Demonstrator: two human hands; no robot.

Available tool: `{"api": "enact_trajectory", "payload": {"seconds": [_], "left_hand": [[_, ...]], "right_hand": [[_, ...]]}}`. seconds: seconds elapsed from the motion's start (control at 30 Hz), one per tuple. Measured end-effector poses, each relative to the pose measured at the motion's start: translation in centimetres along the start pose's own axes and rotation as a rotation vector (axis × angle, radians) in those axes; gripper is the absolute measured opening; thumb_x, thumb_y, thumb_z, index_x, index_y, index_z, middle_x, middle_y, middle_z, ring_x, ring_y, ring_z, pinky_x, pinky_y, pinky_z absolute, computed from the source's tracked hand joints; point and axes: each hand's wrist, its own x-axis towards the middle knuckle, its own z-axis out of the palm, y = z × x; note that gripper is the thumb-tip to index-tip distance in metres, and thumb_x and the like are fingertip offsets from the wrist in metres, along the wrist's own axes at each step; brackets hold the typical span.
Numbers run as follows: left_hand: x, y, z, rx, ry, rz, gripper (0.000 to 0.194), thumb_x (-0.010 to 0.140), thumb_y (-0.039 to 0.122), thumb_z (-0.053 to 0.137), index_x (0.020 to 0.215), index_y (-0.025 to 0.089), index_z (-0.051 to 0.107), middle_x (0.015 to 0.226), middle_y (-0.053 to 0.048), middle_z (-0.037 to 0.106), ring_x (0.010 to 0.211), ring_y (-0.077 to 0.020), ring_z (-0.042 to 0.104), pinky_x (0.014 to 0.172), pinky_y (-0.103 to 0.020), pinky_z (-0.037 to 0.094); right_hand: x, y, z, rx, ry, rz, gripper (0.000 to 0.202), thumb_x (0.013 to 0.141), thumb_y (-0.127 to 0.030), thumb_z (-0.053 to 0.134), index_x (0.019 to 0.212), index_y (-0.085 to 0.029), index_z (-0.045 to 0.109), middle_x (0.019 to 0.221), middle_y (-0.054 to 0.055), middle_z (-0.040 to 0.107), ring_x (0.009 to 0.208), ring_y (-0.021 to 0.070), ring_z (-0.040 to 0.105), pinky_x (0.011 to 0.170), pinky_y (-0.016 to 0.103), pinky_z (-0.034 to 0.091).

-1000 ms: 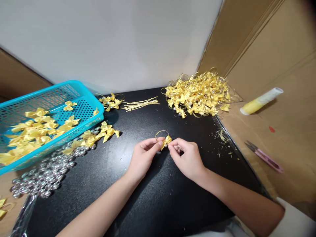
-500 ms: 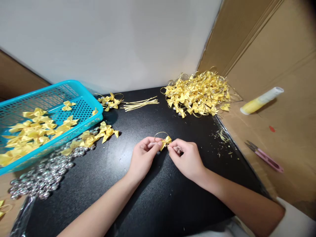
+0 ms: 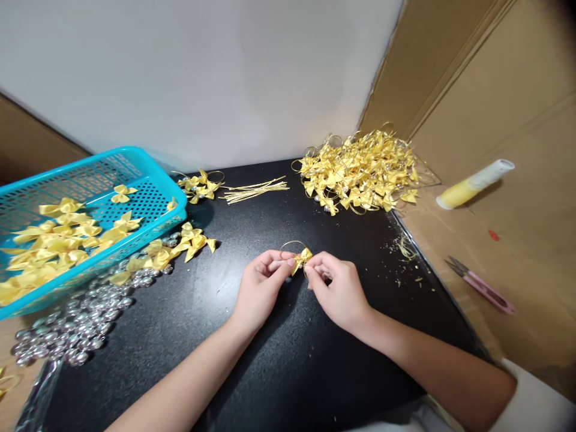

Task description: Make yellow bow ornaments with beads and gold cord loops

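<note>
A small yellow ribbon bow point(image 3: 303, 256) with a thin gold cord loop point(image 3: 293, 243) is held just above the black tabletop point(image 3: 252, 384). My left hand point(image 3: 265, 282) pinches the bow's left side between thumb and forefinger. From the right, my right hand point(image 3: 337, 285) pinches at the bow's edge, its thumb and forefinger closed on what looks like the gold cord. The fingertips partly hide the bow's underside. Left of my hands lie several loose yellow bows point(image 3: 192, 240) and a spread of silver bells or beads point(image 3: 76, 327).
A blue basket point(image 3: 168, 213) of yellow bows stands at the left. Gold cord strips point(image 3: 254, 189) lie at the back, beside a few finished-looking bows point(image 3: 199, 185). A large heap of corded bows point(image 3: 360, 174) fills the back right. Pink thread snips point(image 3: 481, 285) and a tube point(image 3: 476, 184) rest on cardboard.
Both hands keep their pinch on the bow. The right fingertips have shifted very slightly toward the left. The whole view has drifted a little.
</note>
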Motion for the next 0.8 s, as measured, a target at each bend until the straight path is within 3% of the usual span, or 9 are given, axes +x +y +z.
{"api": "enact_trajectory", "payload": {"seconds": [0.23, 0.5, 0.8], "left_hand": [[-0.10, -0.07, 0.19, -0.009, 0.002, 0.029, 0.016, 0.074, 0.028, 0.075, 0.078, 0.016, 0.065, 0.074, 0.002, 0.068, 0.069, -0.0084, 0.059, 0.070, -0.020, 0.045], [0.01, -0.43, -0.04, 0.035, -0.044, 0.107, 0.013, 0.077, 0.026, 0.073, 0.081, 0.018, 0.064, 0.087, -0.001, 0.074, 0.085, -0.0133, 0.067, 0.082, -0.025, 0.049], [0.11, 0.03, -0.30, 0.114, 0.014, 0.100, 0.013, 0.074, 0.028, 0.074, 0.073, 0.017, 0.069, 0.073, 0.000, 0.069, 0.069, -0.0114, 0.059, 0.069, -0.023, 0.047]], "right_hand": [[-0.08, -0.18, 0.11, 0.105, -0.017, 0.074, 0.013, 0.088, -0.023, 0.052, 0.076, -0.019, 0.054, 0.058, -0.002, 0.058, 0.050, 0.0103, 0.054, 0.051, 0.021, 0.042], [-0.04, -0.18, -0.01, 0.177, -0.041, 0.111, 0.012, 0.088, -0.024, 0.052, 0.077, -0.019, 0.054, 0.057, -0.003, 0.057, 0.050, 0.0099, 0.053, 0.052, 0.022, 0.042], [-0.07, -0.38, -0.13, 0.252, -0.062, 0.137, 0.013, 0.088, -0.026, 0.051, 0.078, -0.018, 0.054, 0.058, -0.003, 0.055, 0.051, 0.0092, 0.051, 0.051, 0.022, 0.041]]}}
